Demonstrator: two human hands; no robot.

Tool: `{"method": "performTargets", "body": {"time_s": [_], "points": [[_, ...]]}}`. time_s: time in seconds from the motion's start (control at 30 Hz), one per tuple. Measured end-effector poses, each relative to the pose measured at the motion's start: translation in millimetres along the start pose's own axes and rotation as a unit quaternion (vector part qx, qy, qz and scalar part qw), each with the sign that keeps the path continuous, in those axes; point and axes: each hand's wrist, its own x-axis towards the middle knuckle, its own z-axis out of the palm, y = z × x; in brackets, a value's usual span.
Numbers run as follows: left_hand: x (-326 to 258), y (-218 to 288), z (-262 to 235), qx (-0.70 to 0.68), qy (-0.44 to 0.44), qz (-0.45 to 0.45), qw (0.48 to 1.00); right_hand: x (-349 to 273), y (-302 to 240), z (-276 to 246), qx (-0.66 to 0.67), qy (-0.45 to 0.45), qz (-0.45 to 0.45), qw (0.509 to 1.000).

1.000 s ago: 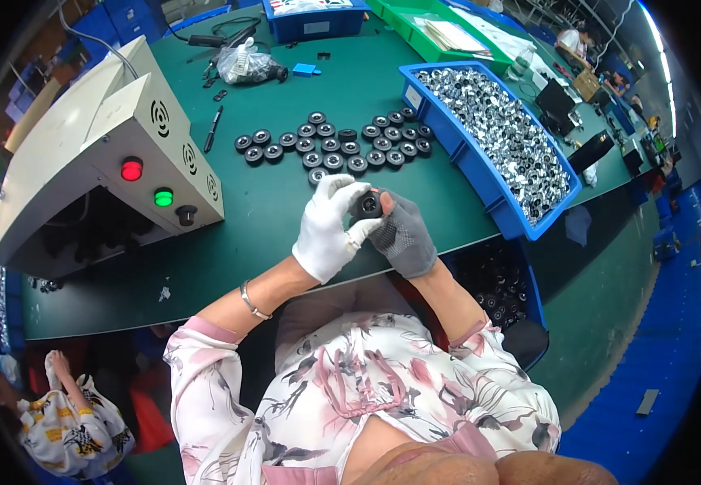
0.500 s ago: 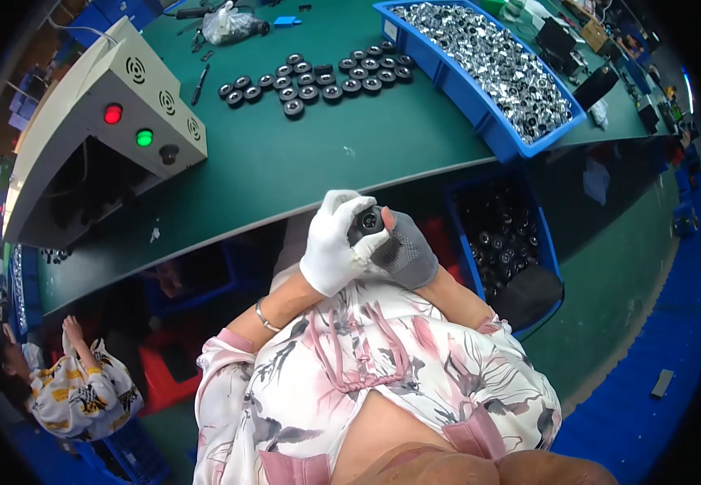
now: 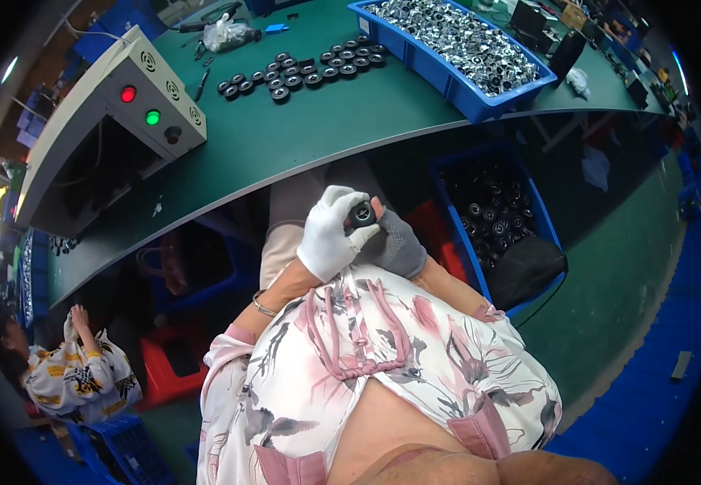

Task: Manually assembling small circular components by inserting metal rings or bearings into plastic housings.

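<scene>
Held in front of my body, a small black wheel (image 3: 362,214) with a light metal centre faces up between both hands. My left hand (image 3: 328,236), in a white glove, is closed around its left side, with fingers over the top and the thumb below. My right hand (image 3: 399,245) wears a grey glove with bare fingertips and grips the wheel from the right; most of its fingers are hidden behind it. Beyond them, a group of similar black wheels (image 3: 312,79) lies on the green table (image 3: 302,125).
A blue bin (image 3: 479,109) of shiny metal parts stands on the table at right. Below it, another blue bin (image 3: 546,217) holds black wheels and a dark cloth. At left stands a beige machine (image 3: 136,121) with red and green lights. Another person (image 3: 84,368) sits at lower left.
The view has shifted, so the table and its bins sit higher in the picture. Both hands keep the wheel in front of my body, and its face looks slightly turned.
</scene>
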Motion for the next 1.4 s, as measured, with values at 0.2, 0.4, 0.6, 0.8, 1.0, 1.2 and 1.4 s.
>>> {"method": "performTargets", "body": {"time_s": [0.2,0.4,0.6,0.8,1.0,1.2,1.4], "points": [[-6.4,-9.4,3.2,0.015,0.058,0.015,0.998,4.8,-0.9,7.7,-0.091,0.019,0.005,0.996],[-5.5,-19.4,3.4,0.044,0.08,0.01,0.996,9.4,0.0,-0.9,-0.424,0.156,-0.165,0.876],[-7.4,-29.0,4.1,0.021,0.051,-0.041,0.998,15.4,-10.3,22.0,-0.411,0.218,-0.073,0.882],[-3.7,-34.0,8.7,0.007,0.049,-0.072,0.996,19.6,-16.3,14.6,-0.445,0.226,-0.09,0.862],[2.4,-40.8,11.4,-0.03,0.0,-0.155,0.987,29.5,-18.0,15.0,-0.273,0.25,-0.069,0.926],[14.4,-43.5,24.5,-0.049,-0.029,-0.133,0.99,25.8,-28.5,-22.1,-0.366,0.229,-0.063,0.9],[22.1,-53.5,32.7,0.007,-0.077,-0.133,0.988,28.5,-37.1,-28.3,-0.403,0.232,-0.078,0.882]]}}
